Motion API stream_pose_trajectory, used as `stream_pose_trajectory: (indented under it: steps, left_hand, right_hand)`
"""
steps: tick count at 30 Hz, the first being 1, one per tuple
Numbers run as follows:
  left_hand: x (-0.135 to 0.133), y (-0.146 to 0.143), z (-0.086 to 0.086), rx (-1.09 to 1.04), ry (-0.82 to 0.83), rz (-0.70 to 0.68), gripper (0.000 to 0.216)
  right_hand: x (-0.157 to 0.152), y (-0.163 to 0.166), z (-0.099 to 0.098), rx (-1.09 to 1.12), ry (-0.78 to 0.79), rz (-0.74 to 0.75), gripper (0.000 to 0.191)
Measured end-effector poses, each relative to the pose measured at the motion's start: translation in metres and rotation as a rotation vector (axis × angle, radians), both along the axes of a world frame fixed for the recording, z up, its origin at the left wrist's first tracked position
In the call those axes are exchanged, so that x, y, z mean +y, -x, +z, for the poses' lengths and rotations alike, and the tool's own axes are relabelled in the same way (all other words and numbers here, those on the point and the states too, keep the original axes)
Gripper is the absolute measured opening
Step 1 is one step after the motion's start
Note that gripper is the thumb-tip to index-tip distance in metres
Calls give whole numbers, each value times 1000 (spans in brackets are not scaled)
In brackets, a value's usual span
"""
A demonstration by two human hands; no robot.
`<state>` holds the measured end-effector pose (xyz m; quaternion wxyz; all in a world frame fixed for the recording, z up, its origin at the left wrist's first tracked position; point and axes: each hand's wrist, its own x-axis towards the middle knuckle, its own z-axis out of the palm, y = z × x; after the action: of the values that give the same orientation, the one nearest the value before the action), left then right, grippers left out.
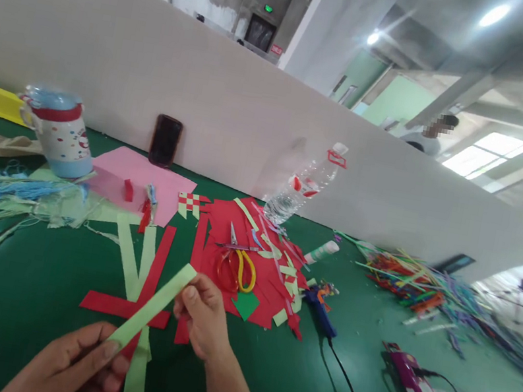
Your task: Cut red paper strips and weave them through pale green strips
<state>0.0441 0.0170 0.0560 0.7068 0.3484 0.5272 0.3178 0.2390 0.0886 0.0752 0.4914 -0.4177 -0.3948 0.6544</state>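
Both hands are at the lower middle of the frame, working one pale green strip (156, 304) that slants between them, held above the bench (270, 385). The left hand (81, 360) has its thumb pressed over the strip's lower end, fingers curled beneath. The right hand (205, 317) is nearly closed, thumb and bent fingers pinching the strip's upper end along its edge.

Under the strip I can see red strips (159, 262) crossing, with more light green strips (127, 257) fanned out above them and hanging below. Just right of these, at the centre, yellow-and-red-handled scissors (238, 252) lie on a pile of red paper (220, 216) strewn with offcuts, a small checked piece (189, 200) at its upper left edge. A water bottle (300, 186) stands behind the pile. A blue glue gun (322, 314) rests just beside it, its cord trailing to the bottom of the frame. Toward the left, a phone (165, 141) leans on the partition (129, 53) and a patterned tumbler (65, 140) stands near some pink paper (108, 167).
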Motion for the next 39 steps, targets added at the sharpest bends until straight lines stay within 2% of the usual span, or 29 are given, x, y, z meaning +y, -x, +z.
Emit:
stream_pose_trajectory:
  steps: [2,4,7,10,12,13,15,19,24,31,36,39]
  left_hand:
    - [1,0,-8,17,-7,2,53]
    - [2,2,-15,46,-30,-23,53]
    - [7,9,-23,220,-155,-113,52]
    - [20,28,-25,637,-477,-115,50]
    - [32,44,-27,855,-820,-114,49]
    - [37,51,-29,959,-939,-121,47]
    - [44,62,-33,1118,-1051,-157,43]
    - [49,69,-39,1198,-1019,-228,36]
    - [46,66,-31,1153,-963,-236,23]
    - [43,63,-23,1067,-893,-208,20]
    - [39,62,-17,1000,-847,-185,27]
    - [37,62,-10,937,-759,-138,30]
  right_hand:
    - [-7,6,5,9,3,102,62]
    - [-13,13,10,-4,-4,188,57]
    - [-20,15,15,-51,-48,179,52]
    - [-26,2,19,-131,-77,58,52]
    - [-31,-12,18,-199,-57,-3,50]
    - [-35,-20,17,-248,-44,-8,48]
    - [-42,-33,14,-330,-43,16,44]
    - [-57,-48,1,-399,-21,95,38]
    - [-66,-52,-9,-521,7,89,36]
    - [-63,-51,-8,-598,7,118,37]
    - [-60,-47,-6,-638,-31,109,41]
    - [-58,-45,-2,-707,-71,89,44]
